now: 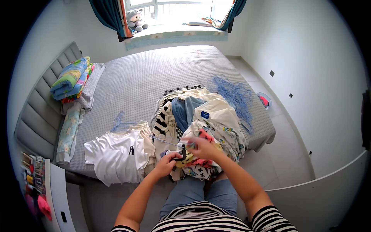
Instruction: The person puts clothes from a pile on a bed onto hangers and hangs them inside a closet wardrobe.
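Note:
My left hand (pixel 167 164) is closed, thumb and fingers pinching a bent black strip (pixel 183 156) at the near edge of a clothes pile; whether it is a garment's trim I cannot tell. Just to the right, my right hand (pixel 201 148) is curled and partly smeared by motion. A thin pale-blue hanger (pixel 166 141) runs from its fingers out to the left. Beneath both hands lie a yellow-and-coral printed garment (pixel 195 161) and other clothes. Left of them a white T-shirt (pixel 120 154) with a black monogram is spread out, a blue hanger (pixel 120 123) above its collar.
The clothes pile (pixel 222 112) lies on a bed with a grey quilted cover (pixel 150 69). A tangle of blue hangers (pixel 234 96) is at its right. Folded bedding (pixel 73 79) rests by the headboard (pixel 38 104). A basin (pixel 264 101) stands on the floor; a white cabinet (pixel 58 193) is at lower left.

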Available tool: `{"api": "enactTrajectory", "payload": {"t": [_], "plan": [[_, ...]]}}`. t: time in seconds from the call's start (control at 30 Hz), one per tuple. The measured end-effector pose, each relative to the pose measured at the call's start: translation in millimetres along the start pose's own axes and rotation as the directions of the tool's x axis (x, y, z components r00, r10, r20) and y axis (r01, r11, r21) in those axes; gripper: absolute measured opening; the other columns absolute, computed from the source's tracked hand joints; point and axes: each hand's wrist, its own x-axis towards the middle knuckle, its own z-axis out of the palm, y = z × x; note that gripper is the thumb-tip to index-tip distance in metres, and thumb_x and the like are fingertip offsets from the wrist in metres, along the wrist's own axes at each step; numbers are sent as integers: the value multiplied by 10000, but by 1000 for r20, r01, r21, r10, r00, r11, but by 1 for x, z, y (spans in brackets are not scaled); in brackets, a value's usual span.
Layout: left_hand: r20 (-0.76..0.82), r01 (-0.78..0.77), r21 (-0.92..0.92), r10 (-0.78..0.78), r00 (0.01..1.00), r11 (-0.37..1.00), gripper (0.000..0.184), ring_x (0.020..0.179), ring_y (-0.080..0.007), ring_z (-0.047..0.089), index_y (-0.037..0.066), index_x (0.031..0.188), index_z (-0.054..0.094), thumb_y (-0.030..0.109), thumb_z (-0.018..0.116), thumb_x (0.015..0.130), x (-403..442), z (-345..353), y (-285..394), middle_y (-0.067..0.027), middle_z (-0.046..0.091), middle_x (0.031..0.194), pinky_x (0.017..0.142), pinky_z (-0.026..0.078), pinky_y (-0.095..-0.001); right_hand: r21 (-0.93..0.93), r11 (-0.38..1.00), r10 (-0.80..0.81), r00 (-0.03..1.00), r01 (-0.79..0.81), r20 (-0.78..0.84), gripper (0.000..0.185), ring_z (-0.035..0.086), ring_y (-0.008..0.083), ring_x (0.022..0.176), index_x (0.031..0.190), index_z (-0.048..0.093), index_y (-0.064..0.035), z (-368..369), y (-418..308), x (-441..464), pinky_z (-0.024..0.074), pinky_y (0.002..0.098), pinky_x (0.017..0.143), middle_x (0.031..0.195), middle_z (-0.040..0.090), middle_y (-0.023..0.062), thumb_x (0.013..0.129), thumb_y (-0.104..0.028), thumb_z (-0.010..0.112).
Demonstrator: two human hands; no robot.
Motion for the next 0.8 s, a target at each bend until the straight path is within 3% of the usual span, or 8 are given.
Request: {"api": "enactTrajectory", "payload": {"t": [0.07, 0.17, 0.23, 0.37, 0.5, 0.63, 0.73, 0.8], "plan": [[87, 22, -108, -13, 996, 994, 278, 931, -140, 584, -1, 1008, 668, -21, 453, 834, 5, 0, 1, -34, 629, 1016, 841, 468, -277, 15, 949, -314, 945, 314, 92, 504, 688, 278, 866, 1312, 609, -139, 23, 24, -3, 525, 352, 757, 1006, 702, 147, 815, -169, 685], [156, -68, -98, 83, 984, 993, 240, 901, -129, 589, 2, 967, 679, -15, 468, 851, 11, -3, -5, -35, 638, 981, 801, 473, -260, 84, 996, -11, 953, -15, 304, 461, 688, 246, 923, 1265, 642, -123, 11, -8, -10, 531, 351, 785, 1076, 695, 105, 819, -202, 731], [92, -184, 24, 182, 979, 983, 177, 849, -116, 607, 11, 940, 684, 15, 512, 900, 8, -8, 19, -27, 644, 932, 733, 495, -248, -153, 988, 8, 978, 24, 209, 442, 679, 270, 916, 1230, 663, -145, 1, -6, -12, 534, 361, 784, 1069, 699, 92, 803, -221, 745], [117, 201, -266, -175, 978, 943, 126, 659, -100, 639, 22, 1000, 670, 137, 626, 977, 5, -20, 47, -24, 654, 841, 551, 529, -241, -339, 941, -4, 999, 17, 39, 416, 678, 296, 840, 1188, 677, -169, -29, -36, -30, 536, 372, 747, 968, 719, 92, 799, -293, 757], [-19, 98, -13, -99, 995, 995, 135, 773, -102, 658, 11, 1041, 658, 48, 682, 913, 22, -10, 46, -47, 693, 1002, 657, 550, -257, -165, 947, 296, 949, -276, 108, 413, 688, 282, 771, 1190, 669, -152, -36, -40, -47, 524, 351, 707, 922, 718, 118, 835, -349, 746], [151, -251, 41, 243, 958, 967, 160, 983, -99, 624, -11, 1028, 643, -4, 669, 871, 29, 17, 84, -57, 686, 1092, 868, 513, -272, 83, 987, 137, 990, -138, 11, 358, 692, 298, 767, 1066, 697, -89, -20, -46, -38, 519, 376, 708, 876, 714, 144, 819, -341, 752], [105, -127, -83, 135, 985, 988, 154, 924, -101, 628, -3, 988, 643, -19, 648, 835, 34, 15, 79, -52, 695, 1026, 815, 514, -280, 250, 932, 275, 961, -264, -11, 343, 677, 319, 757, 1093, 687, -92, -11, -33, -29, 518, 394, 711, 866, 706, 151, 805, -270, 742], [-24, -3, 125, 6, 1000, 992, 142, 881, -160, 650, 18, 943, 626, -19, 608, 807, 33, 3, 73, -71, 690, 958, 795, 515, -319, 83, 981, 178, 984, -178, 10, 332, 668, 323, 745, 1098, 684, -107, -17, -34, -32, 516, 395, 698, 847, 698, 149, 791, -227, 721]]}}
